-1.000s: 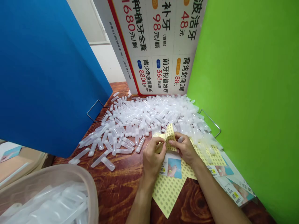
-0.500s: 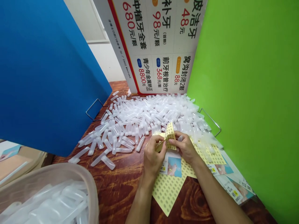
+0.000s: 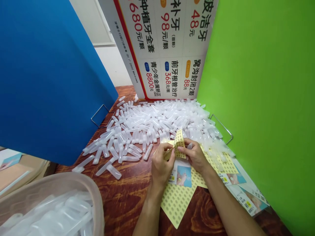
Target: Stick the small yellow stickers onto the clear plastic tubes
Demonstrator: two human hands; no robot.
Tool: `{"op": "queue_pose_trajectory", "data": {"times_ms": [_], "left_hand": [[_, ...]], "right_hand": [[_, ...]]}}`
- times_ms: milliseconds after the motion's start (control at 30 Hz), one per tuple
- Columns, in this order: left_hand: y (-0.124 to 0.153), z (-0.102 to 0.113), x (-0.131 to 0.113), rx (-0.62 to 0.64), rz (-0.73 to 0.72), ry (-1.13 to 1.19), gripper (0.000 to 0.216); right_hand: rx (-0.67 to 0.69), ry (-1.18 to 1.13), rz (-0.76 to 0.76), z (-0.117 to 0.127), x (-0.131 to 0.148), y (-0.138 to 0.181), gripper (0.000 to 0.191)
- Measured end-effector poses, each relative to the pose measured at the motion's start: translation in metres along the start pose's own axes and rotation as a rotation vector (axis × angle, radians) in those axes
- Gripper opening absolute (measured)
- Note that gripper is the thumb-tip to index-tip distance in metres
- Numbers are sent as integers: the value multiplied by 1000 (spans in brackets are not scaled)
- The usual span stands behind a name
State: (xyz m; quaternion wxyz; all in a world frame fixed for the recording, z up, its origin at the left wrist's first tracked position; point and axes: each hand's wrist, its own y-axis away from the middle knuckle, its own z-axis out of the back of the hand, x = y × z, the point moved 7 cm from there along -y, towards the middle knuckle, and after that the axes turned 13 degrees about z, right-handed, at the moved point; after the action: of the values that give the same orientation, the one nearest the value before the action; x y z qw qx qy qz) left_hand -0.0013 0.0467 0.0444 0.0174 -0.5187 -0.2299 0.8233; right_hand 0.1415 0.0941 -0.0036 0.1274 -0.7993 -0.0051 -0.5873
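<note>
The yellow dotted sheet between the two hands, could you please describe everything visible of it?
The yellow sheet looks like thin paper, with rows of small dark dots. It seems bent, its upper end standing up. The left hand pinches one side, the right hand the other, near the translucent pieces; the hands hide part.

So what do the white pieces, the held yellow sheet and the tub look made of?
White pieces: probably plastic, glossy and translucent, with bright highlights. Yellow sheet: likely paper, matte-looking, thin and bent. Tub: perhaps plastic, cloudy, smooth rounded rim.
</note>
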Motion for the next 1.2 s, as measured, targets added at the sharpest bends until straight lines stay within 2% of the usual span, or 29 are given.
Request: {"op": "queue_pose_trajectory", "data": {"times_ms": [633,900,1200], "left_hand": [[0,1,-2,-8,-5,-41,8],[-1,1,-3,2,-12,-52,5],[0,-1,-5,21,-47,-65,3]], "right_hand": [[8,8,15,-1,0,0,29],[8,88,30,1,2,0,28],[-43,68,57,0,7,-1,34]]}}
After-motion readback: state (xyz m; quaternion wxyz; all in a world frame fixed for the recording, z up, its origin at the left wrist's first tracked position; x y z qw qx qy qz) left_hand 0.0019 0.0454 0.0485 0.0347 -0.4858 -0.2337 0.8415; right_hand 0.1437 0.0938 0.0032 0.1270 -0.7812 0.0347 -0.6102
